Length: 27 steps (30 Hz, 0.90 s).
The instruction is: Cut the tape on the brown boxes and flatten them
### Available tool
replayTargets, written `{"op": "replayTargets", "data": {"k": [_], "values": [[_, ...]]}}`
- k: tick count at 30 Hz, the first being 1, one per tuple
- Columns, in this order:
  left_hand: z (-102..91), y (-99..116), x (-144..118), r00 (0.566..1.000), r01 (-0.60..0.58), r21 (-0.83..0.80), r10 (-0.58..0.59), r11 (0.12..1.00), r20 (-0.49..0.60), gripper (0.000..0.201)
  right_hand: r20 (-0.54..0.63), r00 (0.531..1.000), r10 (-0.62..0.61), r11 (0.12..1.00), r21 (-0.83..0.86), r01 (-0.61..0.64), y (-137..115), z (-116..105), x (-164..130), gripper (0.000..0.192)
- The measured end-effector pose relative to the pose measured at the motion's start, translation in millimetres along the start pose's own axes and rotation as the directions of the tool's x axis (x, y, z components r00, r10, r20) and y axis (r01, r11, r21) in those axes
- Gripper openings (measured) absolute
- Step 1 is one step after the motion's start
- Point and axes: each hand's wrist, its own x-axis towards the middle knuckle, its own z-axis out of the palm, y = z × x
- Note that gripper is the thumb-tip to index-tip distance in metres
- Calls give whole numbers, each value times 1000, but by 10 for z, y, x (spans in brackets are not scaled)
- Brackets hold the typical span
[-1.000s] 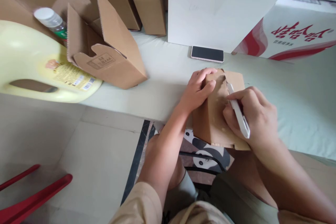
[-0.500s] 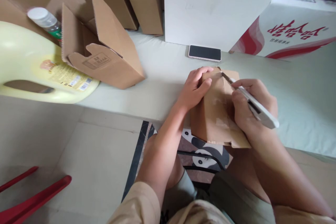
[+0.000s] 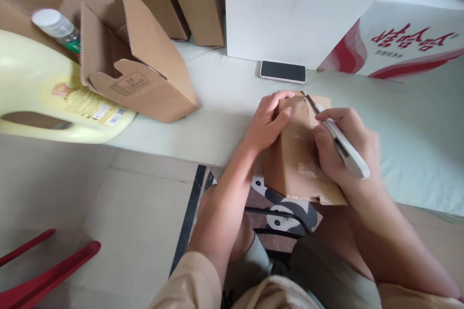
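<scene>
A small brown cardboard box (image 3: 295, 164) with clear tape along its top lies at the table's near edge, partly overhanging it. My left hand (image 3: 270, 120) grips the box's far left side, thumb on the top face and fingers over the far edge. In my right hand (image 3: 344, 142) is a utility knife (image 3: 342, 142) with a white handle, held like a pen. Its blade tip touches or hovers just over the taped seam near the far end; which of the two I cannot tell. The right palm hides part of the box's right side.
A phone (image 3: 282, 72) lies beyond the box, before a large white box (image 3: 290, 14) and a red-and-white carton (image 3: 409, 38). At left stand an open cardboard box (image 3: 152, 87), a pale yellow jug (image 3: 32, 67) and a bottle (image 3: 54, 24). Red bars (image 3: 54, 275) show at lower left.
The knife handle has swung left and more upright in my right hand, with the blade tip staying near the seam's far end. My left hand keeps its hold on the box.
</scene>
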Motion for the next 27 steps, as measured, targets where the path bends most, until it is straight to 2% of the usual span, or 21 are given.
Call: {"op": "replayTargets", "data": {"k": [6,12,20,27], "values": [[1,-13,4,1000,-4,11,4,1000,-3,39,8,1000,-13,999,-50,13,22,28,11,16],[3,2,5,1000,-2,21,2,1000,-3,41,24,998,59,998,15,-59,27,-6,-3,10],[0,0,5,1000,3,35,-3,999,-1,44,59,989,138,990,13,-139,6,-2,35,18],[14,-11,-6,999,-17,4,17,1000,-28,38,-23,989,149,980,139,-144,78,3,-67,14]]}}
